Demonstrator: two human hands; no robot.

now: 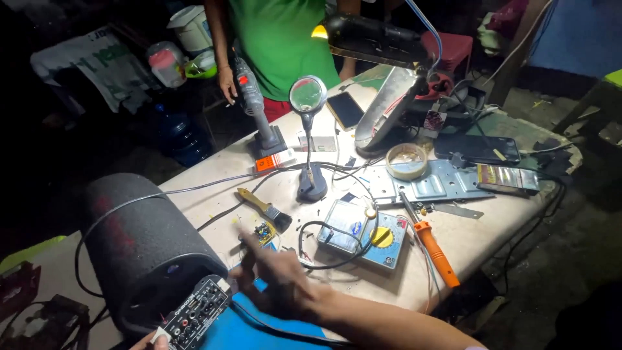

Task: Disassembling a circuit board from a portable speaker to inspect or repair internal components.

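With the right hand (275, 282) spread open over the small circuit board (264, 232) on the worktop (214, 194) (left hand (150, 341) barely shows, grip unclear), a careless sweep might snag the black wire (324, 262) and drag the multimeter (366, 234).

- A right hand (275, 282), blurred and with fingers spread, hovers above the counter (479, 236) near a small circuit board (264, 232) and a paintbrush (264, 209).
- A left hand (154, 340), only partly in view at the bottom edge, touches the control panel (194, 312) of a black cylindrical speaker (139, 243).
- A blue multimeter (366, 233) with a yellow dial lies just right of the hand, an orange-handled soldering iron (431, 243) beside it.
- A magnifier on a stand (308, 129), a roll of tape (406, 161), a rotary tool (254, 107) and a desk lamp (376, 42) stand farther back.
- Another person in a green shirt (278, 39) stands at the far edge.
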